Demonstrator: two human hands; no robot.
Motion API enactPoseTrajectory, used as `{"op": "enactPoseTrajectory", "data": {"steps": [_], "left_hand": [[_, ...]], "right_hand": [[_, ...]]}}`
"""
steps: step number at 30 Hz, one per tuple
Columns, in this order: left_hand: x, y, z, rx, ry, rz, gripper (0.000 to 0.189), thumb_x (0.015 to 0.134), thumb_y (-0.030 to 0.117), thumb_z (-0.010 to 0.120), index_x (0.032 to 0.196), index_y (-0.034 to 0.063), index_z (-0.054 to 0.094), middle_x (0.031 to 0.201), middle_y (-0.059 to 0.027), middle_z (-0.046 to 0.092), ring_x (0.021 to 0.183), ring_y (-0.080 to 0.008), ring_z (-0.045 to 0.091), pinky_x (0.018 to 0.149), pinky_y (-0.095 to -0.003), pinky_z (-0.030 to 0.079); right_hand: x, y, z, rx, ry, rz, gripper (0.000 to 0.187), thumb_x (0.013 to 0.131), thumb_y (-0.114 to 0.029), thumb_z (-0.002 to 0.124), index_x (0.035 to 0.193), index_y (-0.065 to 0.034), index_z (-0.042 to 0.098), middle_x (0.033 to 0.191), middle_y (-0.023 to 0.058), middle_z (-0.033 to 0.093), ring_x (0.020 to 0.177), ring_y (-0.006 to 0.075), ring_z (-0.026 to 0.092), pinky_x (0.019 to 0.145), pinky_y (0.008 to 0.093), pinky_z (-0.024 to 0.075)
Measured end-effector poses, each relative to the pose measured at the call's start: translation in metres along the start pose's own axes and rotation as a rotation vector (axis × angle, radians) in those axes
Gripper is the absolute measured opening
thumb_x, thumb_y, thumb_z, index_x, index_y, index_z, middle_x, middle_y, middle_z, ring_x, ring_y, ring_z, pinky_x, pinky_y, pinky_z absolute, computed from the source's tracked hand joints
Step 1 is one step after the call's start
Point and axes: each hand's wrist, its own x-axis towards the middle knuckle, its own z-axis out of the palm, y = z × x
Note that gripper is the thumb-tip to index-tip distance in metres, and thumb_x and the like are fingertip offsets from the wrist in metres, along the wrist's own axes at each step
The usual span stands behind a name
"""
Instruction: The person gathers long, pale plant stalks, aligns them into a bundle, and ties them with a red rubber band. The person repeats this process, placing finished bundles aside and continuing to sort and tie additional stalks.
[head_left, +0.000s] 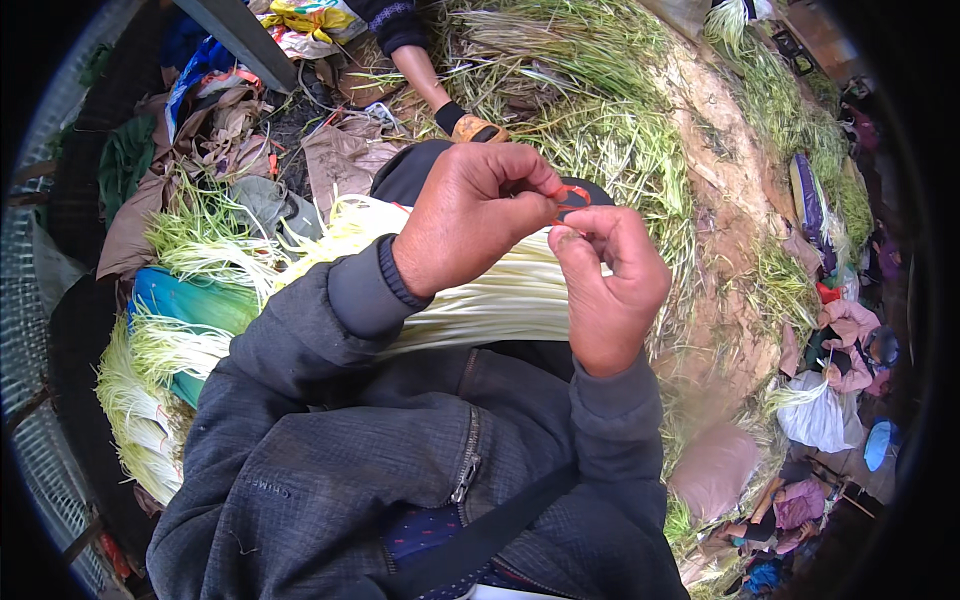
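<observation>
A thin red tie (576, 193) is pinched between the thumb and forefinger of my left hand (476, 214). My right hand (619, 277) pinches at the same tie just below and to the right, the fingertips of both hands nearly touching. Across my lap, beneath both hands, lies a thick bundle of pale blanched chive-like stalks (480, 304). A bit of red shows on the bundle's upper edge behind my left hand. My wrists hide part of the stalks.
More pale bundles (142, 420) lie at left, beside a blue-green sheet (195, 300). Loose green leaves (592, 97) cover the ground ahead. Another person's gloved hand (478, 129) reaches in at the top. A post (240, 37) slants at upper left. Other people (851, 337) sit at right.
</observation>
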Motion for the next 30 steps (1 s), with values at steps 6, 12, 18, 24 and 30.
{"op": "enactPoseTrajectory", "data": {"steps": [6, 12, 18, 24, 30], "left_hand": [[-0.002, 0.008, -0.003, 0.212, -0.005, 0.023, 0.01, 0.095, 0.004, 0.077, 0.102, -0.0026, 0.081, 0.077, -0.0071, 0.077, 0.072, -0.0067, 0.068, 0.065, -0.029, 0.054], [-0.006, 0.009, -0.004, 0.231, -0.02, 0.036, 0.005, 0.099, 0.002, 0.08, 0.101, -0.0028, 0.079, 0.083, -0.0007, 0.075, 0.08, -0.0026, 0.063, 0.069, -0.0262, 0.053], [-0.008, 0.021, -0.008, 0.542, -0.109, 0.165, 0.011, 0.091, 0.003, 0.081, 0.1, -0.0013, 0.078, 0.084, -0.0161, 0.076, 0.071, -0.0234, 0.073, 0.067, -0.0356, 0.055], [-0.007, 0.031, -0.009, 0.612, -0.231, 0.198, 0.006, 0.087, 0.002, 0.074, 0.091, -0.0022, 0.071, 0.082, -0.0242, 0.068, 0.078, -0.0461, 0.07, 0.068, -0.05, 0.052], [-0.016, 0.022, -0.005, 0.475, -0.184, 0.091, 0.009, 0.09, -0.004, 0.074, 0.098, -0.0033, 0.075, 0.083, -0.0181, 0.072, 0.072, -0.0287, 0.072, 0.068, -0.0385, 0.054]], "right_hand": [[-0.001, 0.003, 0.005, 0.255, -0.004, 0.116, 0.013, 0.096, 0.005, 0.083, 0.105, -0.0002, 0.077, 0.092, 0.0031, 0.074, 0.078, 0.0067, 0.067, 0.072, 0.026, 0.0556], [-0.001, 0.006, 0.004, 0.024, -0.044, 0.005, 0.019, 0.092, 0.007, 0.084, 0.107, -0.0015, 0.078, 0.1, 0.0095, 0.072, 0.084, 0.0159, 0.071, 0.074, 0.0308, 0.058], [0.001, -0.002, 0.004, -0.339, 0.012, -0.353, 0.021, 0.086, 0.008, 0.084, 0.1, -0.0061, 0.078, 0.127, 0.0141, 0.07, 0.104, 0.0255, 0.07, 0.086, 0.0372, 0.0602], [0.01, 0.002, -0.005, -0.397, -0.082, -0.469, 0.016, 0.087, 0.003, 0.082, 0.097, -0.0078, 0.074, 0.114, 0.0119, 0.074, 0.094, 0.0314, 0.074, 0.081, 0.0418, 0.0611], [-0.002, 0.009, 0.0, -0.148, -0.076, -0.259, 0.022, 0.089, 0.012, 0.079, 0.104, -0.0013, 0.07, 0.101, 0.0131, 0.071, 0.087, 0.0294, 0.076, 0.074, 0.0398, 0.0632]]}}
